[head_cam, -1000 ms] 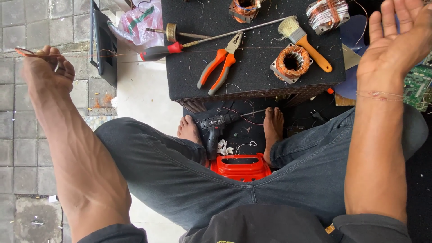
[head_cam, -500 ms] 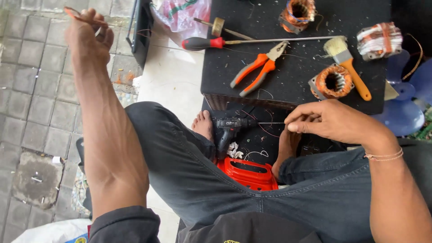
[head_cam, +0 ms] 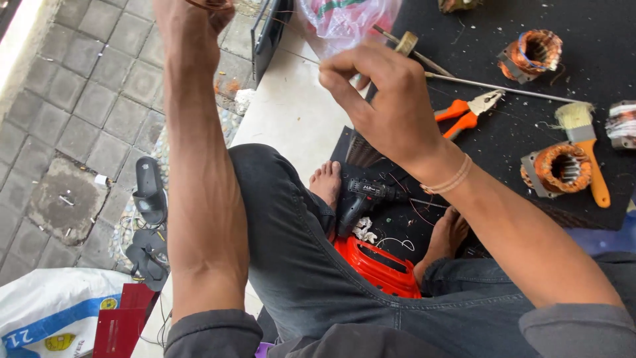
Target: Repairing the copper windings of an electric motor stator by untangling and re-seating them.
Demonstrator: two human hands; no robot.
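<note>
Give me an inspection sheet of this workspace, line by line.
Surface: black mat on pale floor.
Job's things: thin wire stretched between both hands.
Clutter: orange pliers, brush, two copper-wound stators, cordless drill, red case.
Grippers: left hand raised at top edge; right hand pinching the wire.
Cables: loose wire scraps by the feet.
Surroundings: paved tiles, black sandals, white sack.

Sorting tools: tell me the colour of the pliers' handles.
Orange, seen in the head view: the pliers lie on the black mat.
</note>
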